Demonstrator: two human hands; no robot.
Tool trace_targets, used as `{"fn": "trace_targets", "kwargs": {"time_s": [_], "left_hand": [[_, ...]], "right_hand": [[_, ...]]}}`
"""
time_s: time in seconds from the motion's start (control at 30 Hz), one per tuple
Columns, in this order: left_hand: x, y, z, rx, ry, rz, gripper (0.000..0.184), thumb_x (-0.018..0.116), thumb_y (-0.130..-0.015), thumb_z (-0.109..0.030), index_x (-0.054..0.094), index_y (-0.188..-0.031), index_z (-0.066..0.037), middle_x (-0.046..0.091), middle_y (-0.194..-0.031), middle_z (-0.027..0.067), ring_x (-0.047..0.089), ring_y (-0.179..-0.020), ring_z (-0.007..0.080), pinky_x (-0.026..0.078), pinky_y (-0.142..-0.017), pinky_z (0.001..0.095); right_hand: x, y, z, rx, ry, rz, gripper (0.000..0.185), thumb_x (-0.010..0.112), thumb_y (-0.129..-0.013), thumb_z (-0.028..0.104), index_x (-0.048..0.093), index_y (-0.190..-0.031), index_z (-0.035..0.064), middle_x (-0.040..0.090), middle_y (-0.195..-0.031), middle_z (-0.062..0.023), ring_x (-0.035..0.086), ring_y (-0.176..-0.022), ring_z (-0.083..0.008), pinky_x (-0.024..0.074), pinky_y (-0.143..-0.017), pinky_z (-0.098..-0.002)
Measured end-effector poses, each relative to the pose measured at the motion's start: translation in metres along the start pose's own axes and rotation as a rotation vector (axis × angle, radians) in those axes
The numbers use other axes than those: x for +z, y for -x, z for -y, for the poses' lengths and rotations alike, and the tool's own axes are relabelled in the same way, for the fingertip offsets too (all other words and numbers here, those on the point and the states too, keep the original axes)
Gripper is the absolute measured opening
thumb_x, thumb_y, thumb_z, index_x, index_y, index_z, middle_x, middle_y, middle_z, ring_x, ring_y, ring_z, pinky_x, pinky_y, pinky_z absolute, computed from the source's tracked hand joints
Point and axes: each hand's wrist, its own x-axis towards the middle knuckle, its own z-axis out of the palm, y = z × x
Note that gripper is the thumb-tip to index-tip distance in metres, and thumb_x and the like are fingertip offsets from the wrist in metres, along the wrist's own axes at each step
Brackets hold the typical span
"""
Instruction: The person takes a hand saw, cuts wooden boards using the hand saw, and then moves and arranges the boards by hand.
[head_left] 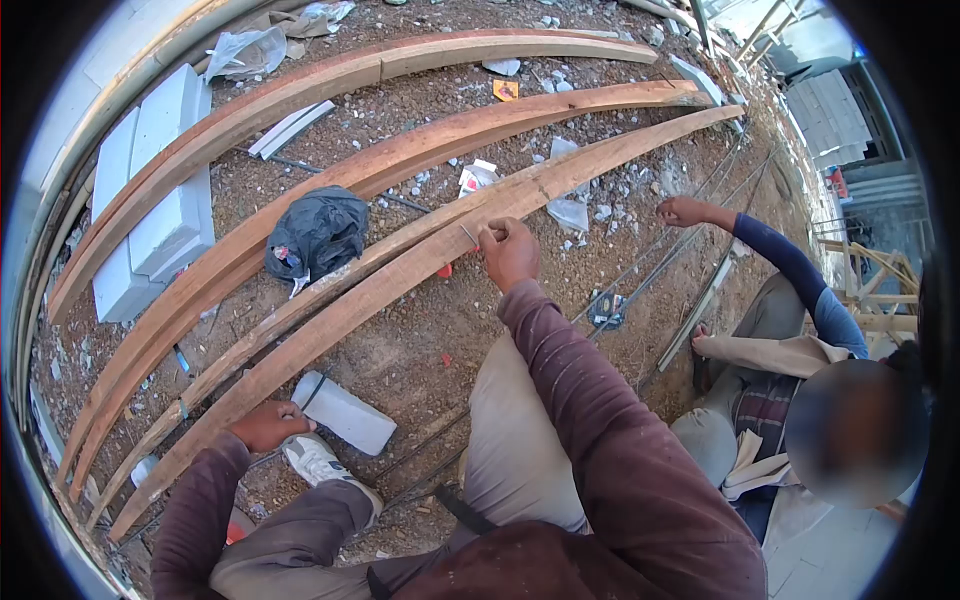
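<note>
My right hand [510, 252] is closed in a pinch on a thin nail [468, 236], which stands at the edge of the nearest long wooden beam [400, 268]. Lower left, my left hand [268, 427] has its fingers curled beside that same beam, above my white shoe [325, 465]; what it grips, if anything, is hidden. A second beam [340, 283] lies close along the far side of the nearest one. Right of my left hand, a white block [350, 415] with a dark strap rests on the ground.
More wooden beams [440, 130] lie beyond, with a black plastic bag [318, 232] among them. White blocks [165, 210] are stacked at left. Metal rods [660, 265] cross the soil at right, where a co-worker [770, 390] sits with an arm stretched out. Litter is scattered about.
</note>
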Motion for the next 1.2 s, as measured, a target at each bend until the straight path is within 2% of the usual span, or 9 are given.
{"fn": "trace_targets", "kwargs": {"time_s": [0.07, 0.1, 0.27, 0.53, 0.63, 0.7, 0.83, 0.9, 1.2], "left_hand": [[0.018, 0.003, 0.001, 0.024, 0.095, 0.132, 0.041, 0.071, -0.092, -0.044, 0.071, -0.097, -0.003, 0.069, -0.096, 0.009, 0.064, -0.089, 0.0176, 0.049, -0.081, 0.032], [-0.031, 0.029, 0.001, -0.094, 0.029, 0.049, 0.039, 0.069, -0.093, -0.042, 0.069, -0.098, -0.003, 0.068, -0.093, 0.0074, 0.063, -0.087, 0.0165, 0.05, -0.079, 0.0315], [-0.048, 0.018, -0.078, -0.015, 0.155, 0.162, 0.026, 0.067, -0.095, -0.033, 0.064, -0.096, -0.007, 0.064, -0.089, 0.0035, 0.061, -0.077, 0.0101, 0.05, -0.066, 0.0269], [-0.087, 0.079, -0.102, 0.13, 0.313, -0.089, 0.023, 0.057, -0.101, -0.031, 0.061, -0.1, -0.008, 0.06, -0.089, 0.0015, 0.059, -0.078, 0.0091, 0.049, -0.066, 0.0256], [-0.092, 0.139, -0.076, 0.012, 0.031, -0.232, 0.019, 0.06, -0.1, -0.026, 0.06, -0.1, -0.006, 0.057, -0.082, 0.0007, 0.051, -0.07, 0.0068, 0.042, -0.06, 0.0229], [-0.091, 0.177, -0.053, 0.057, -0.118, -0.268, 0.013, 0.063, -0.098, -0.017, 0.061, -0.097, -0.004, 0.054, -0.084, -0.0001, 0.048, -0.075, 0.0106, 0.042, -0.07, 0.0276], [-0.081, 0.227, -0.035, 0.044, -0.207, -0.294, 0.019, 0.064, -0.097, -0.02, 0.062, -0.098, -0.001, 0.059, -0.091, 0.0053, 0.053, -0.084, 0.0159, 0.045, -0.076, 0.0341], [-0.073, 0.227, -0.031, 0.073, -0.279, -0.261, 0.019, 0.067, -0.094, -0.018, 0.062, -0.098, -0.001, 0.059, -0.093, 0.0076, 0.053, -0.083, 0.0184, 0.044, -0.077, 0.0336], [-0.002, 0.192, -0.08, 0.095, -0.175, -0.167, 0.023, 0.072, -0.091, -0.019, 0.063, -0.103, 0.0, 0.056, -0.099, 0.0104, 0.053, -0.087, 0.0207, 0.044, -0.078, 0.034]], "right_hand": [[-0.029, 0.029, -0.035, 0.043, -0.102, -0.01, 0.025, 0.076, -0.092, 0.022, 0.074, -0.1, -0.0011, 0.074, -0.083, -0.0054, 0.067, -0.073, -0.0123, 0.0529, -0.068, -0.0283], [0.031, 0.037, -0.031, 0.032, -0.303, -0.019, 0.024, 0.075, -0.093, 0.021, 0.074, -0.1, -0.0015, 0.074, -0.083, -0.0055, 0.066, -0.073, -0.0114, 0.0526, -0.068, -0.0278], [-0.083, 0.082, -0.054, 0.026, -0.24, -0.04, 0.022, 0.074, -0.095, 0.02, 0.073, -0.098, -0.002, 0.071, -0.081, -0.0034, 0.061, -0.071, -0.0082, 0.05, -0.066, -0.0264], [-0.185, 0.275, -0.01, 0.573, -0.331, -0.027, 0.021, 0.072, -0.095, 0.018, 0.071, -0.1, -0.0022, 0.07, -0.083, -0.0047, 0.062, -0.075, -0.0094, 0.0514, -0.069, -0.0292], [-0.209, 0.37, 0.027, 0.731, -0.24, 0.01, 0.021, 0.073, -0.095, 0.017, 0.071, -0.102, -0.0019, 0.072, -0.087, -0.0064, 0.063, -0.076, -0.0111, 0.0529, -0.07, -0.0298], [-0.217, 0.442, 0.042, 0.819, -0.066, 0.028, 0.022, 0.074, -0.094, 0.019, 0.072, -0.103, -0.0008, 0.073, -0.086, -0.0105, 0.068, -0.076, -0.0158, 0.0546, -0.072, -0.0323], [-0.215, 0.569, 0.063, 1.135, 0.111, 0.268, 0.029, 0.076, -0.088, 0.032, 0.075, -0.098, 0.0048, 0.074, -0.091, -0.0194, 0.074, -0.089, -0.033, 0.057, -0.08, -0.0423], [-0.202, 0.6, 0.063, 1.162, 0.128, 0.289, 0.029, 0.077, -0.088, 0.032, 0.074, -0.095, 0.0035, 0.074, -0.086, -0.0151, 0.072, -0.081, -0.0273, 0.0563, -0.075, -0.0395], [-0.123, 0.533, -0.012, 1.174, 0.153, 0.273, 0.029, 0.074, -0.087, 0.032, 0.073, -0.106, 0.0097, 0.074, -0.106, -0.0183, 0.07, -0.104, -0.0368, 0.0545, -0.091, -0.047]]}}
